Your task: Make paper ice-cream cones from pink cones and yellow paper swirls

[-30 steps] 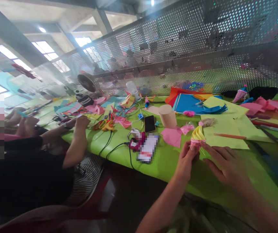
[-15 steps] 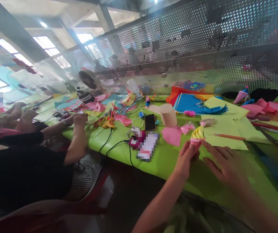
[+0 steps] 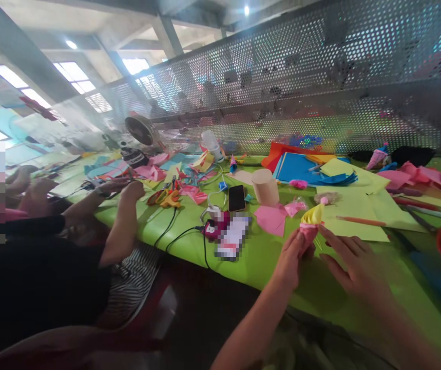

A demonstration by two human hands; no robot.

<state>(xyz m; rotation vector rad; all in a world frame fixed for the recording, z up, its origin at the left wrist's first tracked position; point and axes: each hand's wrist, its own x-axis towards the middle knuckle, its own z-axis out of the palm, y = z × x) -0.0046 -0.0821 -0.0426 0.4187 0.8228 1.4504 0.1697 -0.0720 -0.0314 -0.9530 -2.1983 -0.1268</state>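
Between the fingers of my left hand is a small ice-cream cone craft, with a pink cone-shaped base, a yellow pleated swirl and a pink ball at its tip. It stands nearly upright. My right hand lies just to its right, fingers stretched out and apart, the index fingertip at or very near the pink rim. Thin yellowish strands hang beside the cone. Beyond it, yellow sheets lie on the green table with an orange pencil on them.
A beige cylinder, black phone, second phone and magenta power block with cords lie left of my hands. Blue sheets, paper scraps, scissors and another cone craft are around. A co-worker sits at left.
The view has shifted slightly. The cone craft stays in my left hand, and my right hand remains beside it. The co-worker's hands have moved a little.
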